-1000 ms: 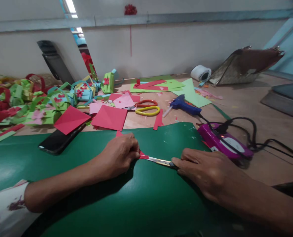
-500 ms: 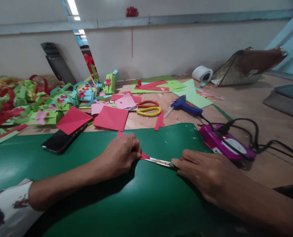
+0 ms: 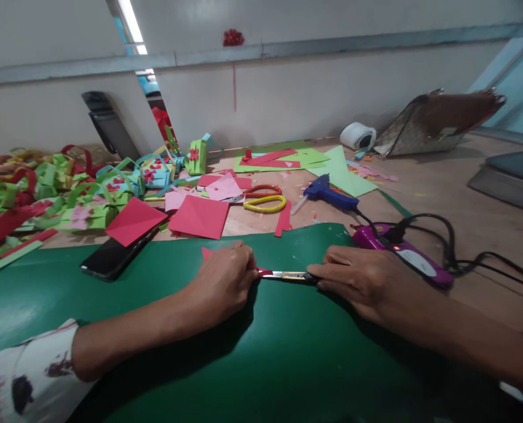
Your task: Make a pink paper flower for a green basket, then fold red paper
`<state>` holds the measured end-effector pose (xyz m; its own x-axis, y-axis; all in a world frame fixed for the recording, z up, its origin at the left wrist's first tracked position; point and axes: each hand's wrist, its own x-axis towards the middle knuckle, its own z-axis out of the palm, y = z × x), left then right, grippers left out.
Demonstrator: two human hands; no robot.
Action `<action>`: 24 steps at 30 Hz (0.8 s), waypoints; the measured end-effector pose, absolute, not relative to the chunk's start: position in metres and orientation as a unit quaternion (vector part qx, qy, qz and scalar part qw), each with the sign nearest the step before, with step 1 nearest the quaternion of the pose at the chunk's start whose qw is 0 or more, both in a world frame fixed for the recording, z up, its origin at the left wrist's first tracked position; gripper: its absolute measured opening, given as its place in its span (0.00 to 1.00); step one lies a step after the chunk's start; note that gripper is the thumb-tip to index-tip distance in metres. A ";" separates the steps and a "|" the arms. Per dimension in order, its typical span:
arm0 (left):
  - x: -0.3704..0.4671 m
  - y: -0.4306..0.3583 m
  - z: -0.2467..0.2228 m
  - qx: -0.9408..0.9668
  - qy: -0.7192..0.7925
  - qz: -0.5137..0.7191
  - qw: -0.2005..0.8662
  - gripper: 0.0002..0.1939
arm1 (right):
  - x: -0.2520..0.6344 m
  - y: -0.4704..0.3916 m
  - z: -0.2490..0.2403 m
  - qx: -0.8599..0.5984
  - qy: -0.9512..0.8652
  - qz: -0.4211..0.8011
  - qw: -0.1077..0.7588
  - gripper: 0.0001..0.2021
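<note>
My left hand point(image 3: 226, 285) is closed on a piece of red paper point(image 3: 265, 272). One corner of the paper sticks out behind the knuckles and a small tip shows past the fingers. My right hand point(image 3: 367, 276) grips what looks like a utility knife point(image 3: 291, 275), its thin metal blade lying against the red tip. The fingers cover most of its handle, and I cannot tell whether the blade sits inside a fold. Both hands are above a green sheet point(image 3: 287, 364) that covers the front of the table.
Behind the sheet lie red paper squares point(image 3: 199, 216), scissors point(image 3: 265, 203) and a blue glue gun point(image 3: 331, 194). A purple power strip point(image 3: 402, 255) with black cables sits beside my right hand. At left are a phone point(image 3: 115, 255) and piled paper baskets point(image 3: 89, 214).
The blade and the red tip now lie more level, and less red paper shows past my left fingers. My right hand has risen slightly. The whole view has shifted a little.
</note>
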<state>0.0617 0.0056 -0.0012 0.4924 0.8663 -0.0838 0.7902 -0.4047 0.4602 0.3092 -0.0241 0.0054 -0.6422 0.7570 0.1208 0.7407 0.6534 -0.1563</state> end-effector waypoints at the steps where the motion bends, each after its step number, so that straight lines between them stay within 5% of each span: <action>1: 0.062 0.007 -0.001 0.833 0.498 0.086 0.225 0.06 | 0.310 -0.023 0.005 -0.416 -0.903 0.052 0.087 0.12; 14: 0.022 0.017 -0.006 0.850 0.417 0.144 0.287 0.04 | 0.306 -0.017 0.007 -0.412 -0.906 0.057 0.076 0.12; 24: 0.018 0.013 -0.016 0.878 0.365 0.206 0.231 0.09 | 0.306 -0.021 0.002 -0.403 -0.910 0.067 0.070 0.13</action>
